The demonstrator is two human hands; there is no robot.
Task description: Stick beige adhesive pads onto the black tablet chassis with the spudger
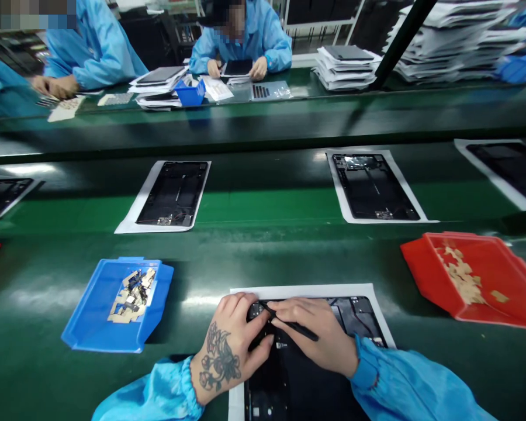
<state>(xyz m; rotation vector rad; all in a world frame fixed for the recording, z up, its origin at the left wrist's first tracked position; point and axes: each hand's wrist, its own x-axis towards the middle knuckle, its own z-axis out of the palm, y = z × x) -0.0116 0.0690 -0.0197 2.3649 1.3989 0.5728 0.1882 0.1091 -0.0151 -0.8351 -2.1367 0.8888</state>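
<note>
An opened tablet housing (315, 374), black with bare inner parts, lies on a white sheet (235, 403) in front of me. My left hand (230, 342) rests on its upper left corner, thumb and index finger apart, the other fingers bent over the edge. In my right hand (318, 330) is a slim black tool that looks like tweezers (304, 332). Its tip points at the same corner, close to my left index finger. Whatever lies under the fingertips there is hidden.
A blue bin (92, 318) of small parts stands left, a red bin (504, 280) with small tan pieces right. Beyond, tablet housings (175, 190) lie on white sheets along a green belt (263, 202). Co-workers in blue sleeves (267, 35) sit opposite, near paper stacks (346, 67).
</note>
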